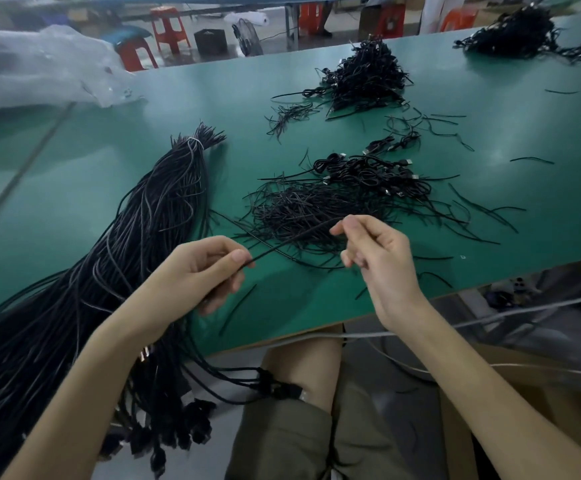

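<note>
Wire (292, 241) held between two hands over the tabletop (74, 174)
The bundle's (143, 237) plug ends hang off the edge, dark and blurred (hard to tell apart). The left hand (202, 271) pinches one wire end and the right hand (379, 261) pinches the other.

The table (74, 202) was teal green. The strand (292, 240), the big cable bundle (126, 254), the loose ties (303, 211) and the coiled cords (368, 171) were all black. A band (195, 144) on the bundle was white; the stools (169, 29) red, the shorts (282, 438) olive.
</note>
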Tool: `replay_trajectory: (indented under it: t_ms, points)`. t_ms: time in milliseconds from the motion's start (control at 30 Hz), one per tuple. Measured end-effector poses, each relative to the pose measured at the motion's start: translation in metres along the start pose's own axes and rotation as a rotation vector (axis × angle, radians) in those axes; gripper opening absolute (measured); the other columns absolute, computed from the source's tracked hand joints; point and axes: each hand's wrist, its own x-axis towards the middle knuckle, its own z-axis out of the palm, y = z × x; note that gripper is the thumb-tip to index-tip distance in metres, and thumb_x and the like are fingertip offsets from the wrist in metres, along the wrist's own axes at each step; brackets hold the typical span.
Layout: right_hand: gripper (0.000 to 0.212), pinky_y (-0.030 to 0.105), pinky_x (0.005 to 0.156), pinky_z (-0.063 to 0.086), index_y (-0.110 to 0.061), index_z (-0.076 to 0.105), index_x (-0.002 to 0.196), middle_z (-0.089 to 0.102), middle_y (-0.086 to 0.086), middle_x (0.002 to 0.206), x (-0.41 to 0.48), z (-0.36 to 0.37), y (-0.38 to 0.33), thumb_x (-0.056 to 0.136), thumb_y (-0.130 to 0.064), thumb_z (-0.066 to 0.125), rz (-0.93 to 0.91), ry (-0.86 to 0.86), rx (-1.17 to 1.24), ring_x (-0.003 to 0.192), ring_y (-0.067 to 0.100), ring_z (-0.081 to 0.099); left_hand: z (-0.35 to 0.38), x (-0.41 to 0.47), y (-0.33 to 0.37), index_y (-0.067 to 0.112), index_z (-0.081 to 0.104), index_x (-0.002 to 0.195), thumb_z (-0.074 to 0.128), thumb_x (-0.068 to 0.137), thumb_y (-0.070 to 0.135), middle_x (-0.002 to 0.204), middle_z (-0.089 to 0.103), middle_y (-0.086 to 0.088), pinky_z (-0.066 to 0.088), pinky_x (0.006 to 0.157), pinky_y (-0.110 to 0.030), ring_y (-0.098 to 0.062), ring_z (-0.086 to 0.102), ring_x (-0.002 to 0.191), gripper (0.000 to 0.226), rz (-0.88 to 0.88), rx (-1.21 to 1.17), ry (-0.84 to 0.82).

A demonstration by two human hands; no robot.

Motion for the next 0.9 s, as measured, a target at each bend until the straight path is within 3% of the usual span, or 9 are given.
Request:
replay_trajectory:
  t_ms: [167, 233, 300, 400, 533, 633, 733, 800, 900]
  points:
    - [0.03, 0.028, 0.059, 0.038, -0.01, 0.071, 0.082, 0.033, -0.003, 0.059, 0.006, -0.01, -0.004, 0.106, -0.016, 0.053, 0.083, 0.205, 0.239, 0.058, 0.014, 0.031, -0.019, -0.003, -0.009, 0.009, 0.068, 0.121, 0.064, 0.099, 0.028, 0.093, 0.067, -0.007, 0.047, 0.056, -0.021, -0.018, 0.055, 0.059, 0.029, 0.071, -0.295, 0.015]
    - [0.029, 0.028, 0.061, 0.039, -0.009, 0.07, 0.084, 0.035, -0.001, 0.061, 0.006, -0.011, -0.004, 0.106, -0.015, 0.053, 0.081, 0.208, 0.238, 0.058, 0.014, 0.033, -0.025, 0.001, -0.01, 0.011, 0.064, 0.134, 0.069, 0.095, 0.032, 0.122, 0.07, -0.008, 0.055, 0.073, -0.025, -0.017, 0.068, 0.084, 0.045, 0.113, -0.482, -0.007]
    - [0.028, 0.028, 0.06, 0.039, -0.007, 0.069, 0.085, 0.036, 0.0, 0.062, 0.005, -0.012, -0.003, 0.106, -0.015, 0.053, 0.09, 0.241, 0.259, 0.058, 0.014, 0.034, -0.028, 0.005, -0.012, 0.01, 0.054, 0.147, 0.065, 0.097, 0.034, 0.15, 0.054, -0.012, 0.055, 0.091, -0.029, -0.017, 0.066, 0.118, 0.056, 0.147, -0.704, -0.062]
    - [0.028, 0.029, 0.06, 0.038, -0.008, 0.07, 0.083, 0.037, 0.0, 0.063, 0.005, -0.016, 0.0, 0.106, -0.015, 0.054, 0.086, 0.27, 0.239, 0.059, 0.014, 0.033, -0.027, 0.012, -0.012, -0.003, 0.049, 0.147, 0.053, 0.105, 0.02, 0.16, 0.041, -0.016, 0.052, 0.097, -0.028, -0.018, 0.052, 0.139, 0.048, 0.199, -1.105, -0.101]
    - [0.031, 0.032, 0.061, 0.036, -0.012, 0.069, 0.076, 0.034, 0.0, 0.06, -0.002, -0.021, 0.006, 0.102, -0.015, 0.054, 0.022, 0.1, 0.068, 0.059, 0.016, 0.032, -0.016, 0.027, -0.015, 0.012, 0.07, 0.119, 0.053, 0.105, 0.031, 0.112, 0.062, 0.001, 0.051, 0.077, -0.021, -0.009, 0.063, 0.094, 0.029, 0.04, -1.164, 0.19]
    - [0.029, 0.036, 0.061, 0.035, -0.012, 0.064, 0.07, 0.039, -0.001, 0.056, -0.01, -0.03, 0.006, 0.096, -0.017, 0.055, -0.052, -0.016, -0.119, 0.057, 0.02, 0.035, -0.01, 0.032, -0.017, 0.017, 0.068, 0.086, 0.046, 0.107, 0.042, 0.107, 0.062, -0.003, 0.054, 0.091, -0.027, -0.017, 0.066, 0.103, 0.039, -0.043, -1.154, 0.33]
    - [0.028, 0.038, 0.057, 0.033, -0.016, 0.063, 0.069, 0.047, 0.014, 0.061, -0.018, -0.04, 0.005, 0.092, -0.03, 0.056, -0.084, -0.15, -0.279, 0.059, 0.037, 0.037, -0.013, 0.03, -0.015, 0.01, 0.063, 0.083, 0.041, 0.111, 0.035, 0.106, 0.07, -0.004, 0.052, 0.103, -0.036, -0.018, 0.071, 0.107, 0.043, 0.034, -1.431, 0.284]
    - [0.029, 0.043, 0.056, 0.03, -0.018, 0.062, 0.068, 0.047, 0.022, 0.064, -0.022, -0.044, 0.004, 0.089, -0.037, 0.055, -0.075, -0.214, -0.355, 0.06, 0.043, 0.037, -0.015, 0.027, -0.011, 0.01, 0.061, 0.086, 0.039, 0.113, 0.031, 0.094, 0.068, 0.003, 0.053, 0.088, -0.028, -0.01, 0.067, 0.077, 0.041, 0.093, -1.563, 0.17]
    - [0.032, 0.046, 0.057, 0.029, -0.018, 0.059, 0.066, 0.043, 0.025, 0.065, -0.024, -0.046, 0.005, 0.088, -0.042, 0.055, -0.046, -0.232, -0.391, 0.06, 0.045, 0.036, -0.014, 0.02, 0.0, 0.017, 0.055, 0.084, 0.033, 0.114, 0.036, 0.069, 0.059, 0.009, 0.035, 0.056, -0.018, -0.005, 0.031, 0.044, 0.042, 0.1, -1.417, -0.009]
